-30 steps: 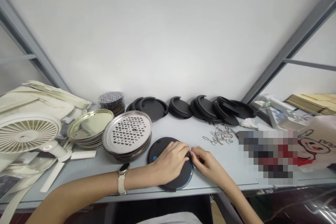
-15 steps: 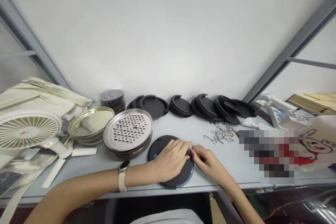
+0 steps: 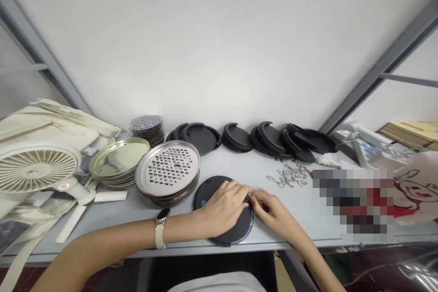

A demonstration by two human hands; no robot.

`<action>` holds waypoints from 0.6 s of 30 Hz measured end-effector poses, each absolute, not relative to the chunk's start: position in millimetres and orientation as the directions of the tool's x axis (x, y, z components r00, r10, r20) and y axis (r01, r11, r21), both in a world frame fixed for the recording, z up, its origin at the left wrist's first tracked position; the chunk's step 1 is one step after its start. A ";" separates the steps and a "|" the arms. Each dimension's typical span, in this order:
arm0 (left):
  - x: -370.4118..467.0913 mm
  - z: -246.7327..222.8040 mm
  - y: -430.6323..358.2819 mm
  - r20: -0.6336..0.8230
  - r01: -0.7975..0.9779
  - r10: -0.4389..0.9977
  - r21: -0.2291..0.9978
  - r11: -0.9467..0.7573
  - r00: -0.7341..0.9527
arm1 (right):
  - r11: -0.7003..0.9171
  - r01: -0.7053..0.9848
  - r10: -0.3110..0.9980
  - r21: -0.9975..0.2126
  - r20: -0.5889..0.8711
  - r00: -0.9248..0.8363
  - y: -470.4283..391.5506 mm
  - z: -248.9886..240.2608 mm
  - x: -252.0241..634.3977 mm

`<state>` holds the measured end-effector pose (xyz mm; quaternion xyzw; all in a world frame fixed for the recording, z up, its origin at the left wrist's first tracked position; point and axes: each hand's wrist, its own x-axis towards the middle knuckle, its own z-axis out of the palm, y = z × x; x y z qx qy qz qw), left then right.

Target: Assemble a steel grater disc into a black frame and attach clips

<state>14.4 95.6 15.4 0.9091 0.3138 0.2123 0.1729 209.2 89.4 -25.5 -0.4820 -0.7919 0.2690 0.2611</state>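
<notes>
A round black disc [image 3: 224, 232] with a blue strip along its rim lies flat near the table's front edge. My left hand [image 3: 227, 207], with a watch on its wrist, holds the disc from above; its fingers curve down toward the right rim. At that rim my right hand [image 3: 268, 205] is closed, thumb and index finger pinching a small metal clip [image 3: 247, 196] mostly hidden between the two hands. To the right lies a pile of similar wire clips [image 3: 292, 174].
Left of the disc stand a stack of perforated metal grater plates [image 3: 167, 169], gold-coloured lids [image 3: 119, 157] and a white fan [image 3: 37, 169]. Black round covers [image 3: 237, 137] line the wall. A tub of small grey pieces [image 3: 146, 123] stands behind; cardboard sheets [image 3: 410, 133] lie far right.
The view has shifted slightly. Both hands stay at the disc's right rim, with only small finger movement around the metal clip.
</notes>
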 end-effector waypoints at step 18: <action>14.4 16.5 95.8 0.240 0.512 0.662 0.468 -0.720 0.710 | 0.389 0.626 0.904 -0.676 0.149 -0.401 89.6 -24.8 209.0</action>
